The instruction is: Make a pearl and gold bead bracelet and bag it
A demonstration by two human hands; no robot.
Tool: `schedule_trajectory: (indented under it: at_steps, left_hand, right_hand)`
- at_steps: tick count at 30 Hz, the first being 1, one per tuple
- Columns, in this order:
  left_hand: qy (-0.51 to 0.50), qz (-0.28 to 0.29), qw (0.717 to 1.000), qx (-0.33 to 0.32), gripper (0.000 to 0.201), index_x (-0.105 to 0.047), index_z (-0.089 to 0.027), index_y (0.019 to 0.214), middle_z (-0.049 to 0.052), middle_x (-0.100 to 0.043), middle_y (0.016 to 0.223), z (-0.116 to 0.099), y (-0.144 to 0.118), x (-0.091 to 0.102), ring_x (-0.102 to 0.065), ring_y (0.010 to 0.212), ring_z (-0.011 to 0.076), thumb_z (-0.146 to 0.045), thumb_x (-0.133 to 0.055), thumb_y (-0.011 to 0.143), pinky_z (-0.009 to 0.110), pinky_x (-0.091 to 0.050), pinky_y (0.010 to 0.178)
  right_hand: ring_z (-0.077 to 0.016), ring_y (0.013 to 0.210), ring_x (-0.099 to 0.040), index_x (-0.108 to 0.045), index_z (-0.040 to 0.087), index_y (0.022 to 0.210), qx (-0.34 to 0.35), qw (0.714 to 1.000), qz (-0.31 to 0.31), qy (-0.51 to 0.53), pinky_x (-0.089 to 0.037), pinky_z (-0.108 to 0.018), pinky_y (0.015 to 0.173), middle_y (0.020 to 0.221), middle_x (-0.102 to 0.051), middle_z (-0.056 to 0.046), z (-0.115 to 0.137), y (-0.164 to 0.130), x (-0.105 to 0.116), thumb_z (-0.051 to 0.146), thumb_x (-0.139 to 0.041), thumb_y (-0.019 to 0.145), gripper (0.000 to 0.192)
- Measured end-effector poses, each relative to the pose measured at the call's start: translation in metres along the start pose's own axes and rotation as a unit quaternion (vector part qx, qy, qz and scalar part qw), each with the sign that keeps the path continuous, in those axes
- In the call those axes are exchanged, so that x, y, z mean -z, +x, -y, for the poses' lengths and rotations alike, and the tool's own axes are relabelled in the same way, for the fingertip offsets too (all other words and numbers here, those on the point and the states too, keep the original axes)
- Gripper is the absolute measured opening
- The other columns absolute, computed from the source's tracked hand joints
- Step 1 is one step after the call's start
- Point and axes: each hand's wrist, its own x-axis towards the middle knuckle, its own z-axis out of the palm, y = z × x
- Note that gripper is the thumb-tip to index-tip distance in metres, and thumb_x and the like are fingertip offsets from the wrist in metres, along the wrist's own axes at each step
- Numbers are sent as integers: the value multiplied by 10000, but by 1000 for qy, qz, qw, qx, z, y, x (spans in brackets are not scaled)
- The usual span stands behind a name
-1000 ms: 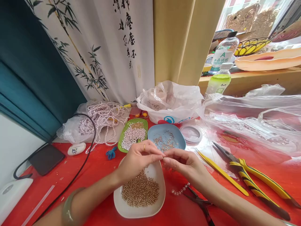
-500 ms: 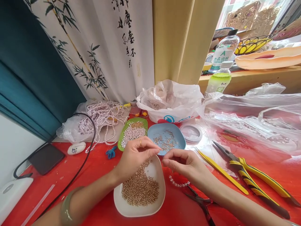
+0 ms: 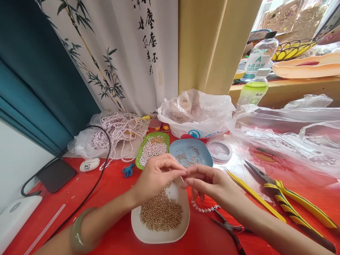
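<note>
Pale pearl-bead strands (image 3: 117,131) lie heaped at left. The left hand (image 3: 159,173) pinches thumb and forefinger together above a white dish (image 3: 159,238) of gold beads (image 3: 162,214) — whether anything sits between the tips, I cannot tell. The right hand (image 3: 208,179), fingers curled, meets those tips (its grip is equally unclear). Below it curves a short pearl-bead strand (image 3: 204,210), near small pliers (image 3: 225,226); yellow tweezers (image 3: 256,195) lie farther right.
</note>
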Motion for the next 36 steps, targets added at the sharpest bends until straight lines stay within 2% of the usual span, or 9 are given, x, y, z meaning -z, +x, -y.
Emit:
schedule_trajectory:
  at_steps: [4,10,14,21,29,33,36]
  left_hand:
    - [53,5,999,-6,68,-668,-164,669,22,-585,686,-3,1,3,-539,666,133,-169,-616,712,246,-408,603]
    - [130,12,991,13,111,-620,-152,617,9,-584,676,-8,4,12,-532,665,126,-147,-573,718,238,-397,615]
    - [169,17,985,35,106,-631,-163,656,16,-618,703,1,10,20,-554,690,145,-184,-553,725,247,-400,615]
    - [218,104,968,64,127,-681,-185,728,37,-687,735,25,13,32,-597,668,173,-225,-562,711,268,-405,605]
    - [267,127,953,65,120,-681,-203,760,23,-694,809,19,11,29,-602,754,169,-243,-584,701,285,-406,706]
    - [266,111,955,65,129,-670,-201,754,15,-684,792,18,13,31,-591,726,165,-259,-560,722,276,-409,661]
    - [279,66,957,42,131,-654,-195,736,13,-666,802,18,18,38,-572,721,157,-251,-535,732,266,-400,638]
  right_hand:
    - [-75,530,-512,-578,167,701,11,999,-19,-34,-411,-195,511,627,-588,17,1,1,3,311,-534,782,171]
    - [-86,543,-498,-556,168,680,32,995,-42,-87,-406,-204,509,612,-577,15,0,1,5,273,-504,793,162]
    - [-93,554,-509,-551,167,688,35,992,-54,-107,-410,-222,530,627,-590,7,-5,3,8,249,-489,795,148]
    - [-92,551,-541,-538,157,717,40,994,-83,-60,-429,-227,544,659,-620,-5,-8,10,18,298,-500,791,163]
    - [-98,561,-568,-538,163,725,36,994,-100,-40,-442,-234,563,666,-625,-2,-15,14,22,328,-519,775,173]
    - [-97,567,-568,-541,168,734,38,993,-103,-40,-441,-234,570,682,-632,-3,-18,14,24,328,-522,776,166]
    - [-99,579,-570,-537,174,742,40,993,-104,-35,-441,-234,570,705,-639,-7,-21,14,25,339,-522,778,170]
